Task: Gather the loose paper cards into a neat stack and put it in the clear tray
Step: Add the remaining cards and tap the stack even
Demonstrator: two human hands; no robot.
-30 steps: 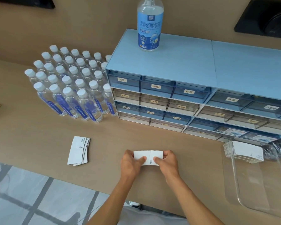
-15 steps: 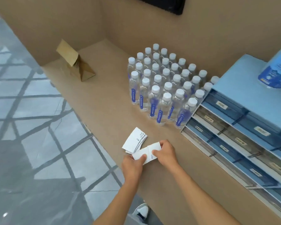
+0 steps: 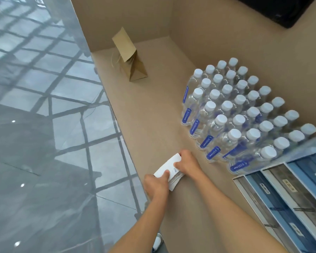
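Note:
A stack of white paper cards [image 3: 169,166] lies on the brown counter near its front edge. My left hand [image 3: 156,185] grips the stack's near end, thumb pressed on the top card. The far end is held by my right hand [image 3: 187,161], whose fingers curl over the edge. More card edges fan out below the top card [image 3: 175,181]. The clear tray is out of view.
A block of several water bottles [image 3: 241,114] with white caps stands right of my hands. Blue and grey drawer units [image 3: 288,194] fill the lower right. A folded brown paper bag [image 3: 130,59] stands at the counter's far end. Glossy tiled floor [image 3: 44,143] lies left of the counter edge.
My hands carried the held cards leftward onto the second loose pile, which now lies under them. The view swung left, so the tray and spray bottle left the frame.

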